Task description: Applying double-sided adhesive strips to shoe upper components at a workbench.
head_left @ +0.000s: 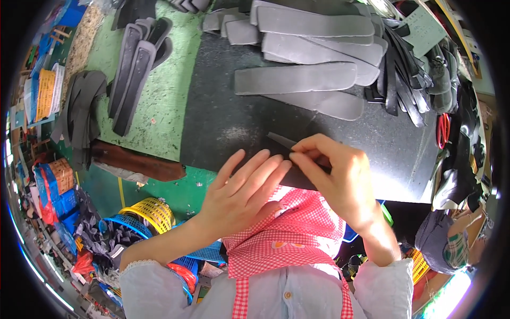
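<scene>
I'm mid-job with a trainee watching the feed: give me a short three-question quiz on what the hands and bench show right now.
1. True or false: the right hand pinches a thin dark strip that lies on the black work mat.
2. Where does the left hand rest? A) flat at the near edge of the mat, fingers beside the strip; B) in the yellow basket; C) on the red-handled scissors.
3. Fill in: the pile of grey strips lies at the ___ side of the mat.

Key: 1 true; 2 A; 3 far.
</scene>
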{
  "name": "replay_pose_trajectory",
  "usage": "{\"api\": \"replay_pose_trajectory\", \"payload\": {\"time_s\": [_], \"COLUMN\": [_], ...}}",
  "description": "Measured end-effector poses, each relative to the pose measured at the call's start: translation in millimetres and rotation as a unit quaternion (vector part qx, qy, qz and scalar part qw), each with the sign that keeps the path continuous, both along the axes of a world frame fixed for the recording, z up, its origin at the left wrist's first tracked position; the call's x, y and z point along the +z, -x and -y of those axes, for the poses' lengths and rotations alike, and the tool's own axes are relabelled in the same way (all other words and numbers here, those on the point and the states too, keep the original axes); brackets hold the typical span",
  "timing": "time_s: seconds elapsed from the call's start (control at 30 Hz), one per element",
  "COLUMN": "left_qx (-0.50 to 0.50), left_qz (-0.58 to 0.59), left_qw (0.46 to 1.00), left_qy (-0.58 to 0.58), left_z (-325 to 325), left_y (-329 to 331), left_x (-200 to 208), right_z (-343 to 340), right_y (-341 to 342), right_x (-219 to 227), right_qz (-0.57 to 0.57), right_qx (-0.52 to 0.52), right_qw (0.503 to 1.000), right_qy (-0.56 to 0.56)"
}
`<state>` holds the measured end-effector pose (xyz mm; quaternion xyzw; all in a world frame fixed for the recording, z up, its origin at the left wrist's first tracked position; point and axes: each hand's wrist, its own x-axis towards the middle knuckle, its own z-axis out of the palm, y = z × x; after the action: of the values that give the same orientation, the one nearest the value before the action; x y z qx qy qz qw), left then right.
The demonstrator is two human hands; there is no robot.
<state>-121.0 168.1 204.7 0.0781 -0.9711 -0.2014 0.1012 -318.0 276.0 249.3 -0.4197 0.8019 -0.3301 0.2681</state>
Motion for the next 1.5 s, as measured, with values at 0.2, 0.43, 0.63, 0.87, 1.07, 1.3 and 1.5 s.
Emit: {"api": "replay_pose_trajectory", "payload": {"time_s": [0.2,0.43,0.63,0.87,1.07,1.3,1.5], "left_qx": [0.03,0.014,-0.072,-0.108,0.12,0.066,0.044], "left_qz": [0.016,0.013,0.02,-0.109,-0.088,-0.141,-0.188], "left_qw": [0.997,0.996,0.995,0.987,0.986,0.986,0.981], "left_qy": [0.063,0.087,-0.059,0.056,0.079,0.052,0.026], "left_z": [-6.4,-6.7,-28.4,24.6,89.1,59.0,59.2], "left_y": [3.9,6.6,62.2,22.9,9.0,133.5,135.2], "left_x": [3.3,4.7,18.1,8.2,27.2,4.4,5.8], "right_z": [-67.1,-78.2,-70.4,-36.0,-85.7,-69.7,-41.5], "right_y": [40.9,40.5,53.5,125.8,135.9,123.2,82.8], "right_x": [28.5,3.3,8.5,-13.7,-0.5,-13.0,8.1], "right_qz": [0.182,0.135,-0.081,-0.256,-0.066,-0.177,-0.129], "right_qx": [-0.127,-0.127,-0.013,-0.187,-0.116,-0.142,0.013], "right_qw": [0.966,0.978,0.98,0.944,0.991,0.974,0.976], "right_qy": [-0.131,-0.095,-0.179,0.094,-0.015,0.001,0.173]}}
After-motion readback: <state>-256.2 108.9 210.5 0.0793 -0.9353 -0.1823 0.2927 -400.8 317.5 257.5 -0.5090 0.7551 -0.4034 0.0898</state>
